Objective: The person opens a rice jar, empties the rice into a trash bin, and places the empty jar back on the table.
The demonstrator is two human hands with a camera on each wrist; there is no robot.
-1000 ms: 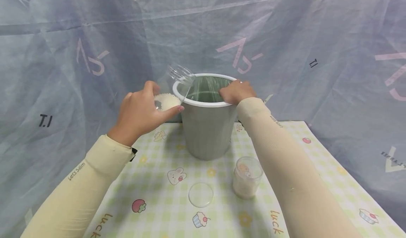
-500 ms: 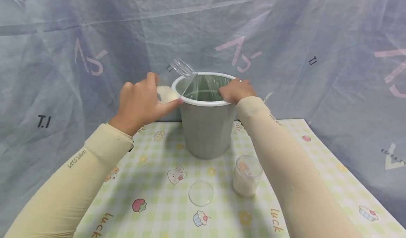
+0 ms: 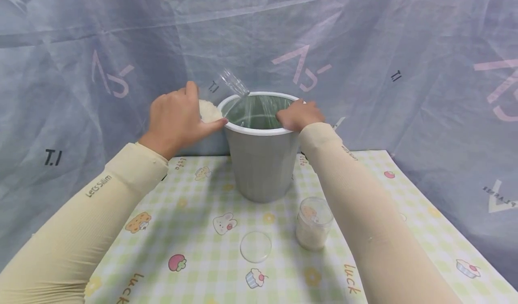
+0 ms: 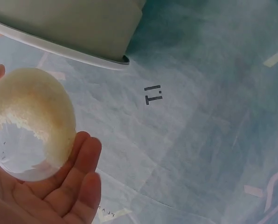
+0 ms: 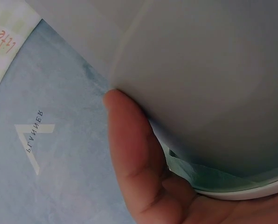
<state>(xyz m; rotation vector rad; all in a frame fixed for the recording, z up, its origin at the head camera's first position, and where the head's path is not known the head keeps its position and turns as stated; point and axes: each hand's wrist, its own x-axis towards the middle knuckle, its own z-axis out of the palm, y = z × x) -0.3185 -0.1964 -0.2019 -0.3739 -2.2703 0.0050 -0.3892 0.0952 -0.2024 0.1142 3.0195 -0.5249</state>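
Observation:
My left hand holds a clear container of white grains, with the thumb below and fingers around its far side. It is tilted at the left rim of a grey bin. Its rounded base faces the left wrist camera, with grains covering part of it. The bin has a white rim and a thin clear liner inside. My right hand grips the bin's right rim; in the right wrist view a finger lies along the outer wall.
A clear jar with pale contents stands right of the bin, near my right forearm. A clear round disc, like a lid, lies to its left. A checked cloth covers the table; a grey-blue curtain hangs behind.
My left hand has risen and moved slightly left, tipping the container more steeply over the bin. Its grains have shifted within it. My right hand keeps its hold on the rim.

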